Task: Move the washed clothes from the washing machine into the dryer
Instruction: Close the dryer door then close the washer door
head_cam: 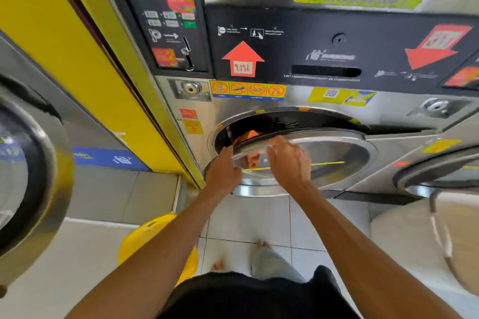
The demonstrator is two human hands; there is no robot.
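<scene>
Centre frame, both hands on the round door (324, 155) of the dryer (259, 106), door partly ajar. Left hand (224, 172) grips the door's left edge, fingers curled round it. Right hand (289, 160) lies on the top rim, fingers bent over it, holding nothing else. Clothes (248, 134), orange and dark, sit inside the drum, seen through the gap. Yellow basket (155, 238) on the floor, lower left. Risk: orange cloth lies close to the opening, could get pinched in the door; left fingers sit at the closing edge too
</scene>
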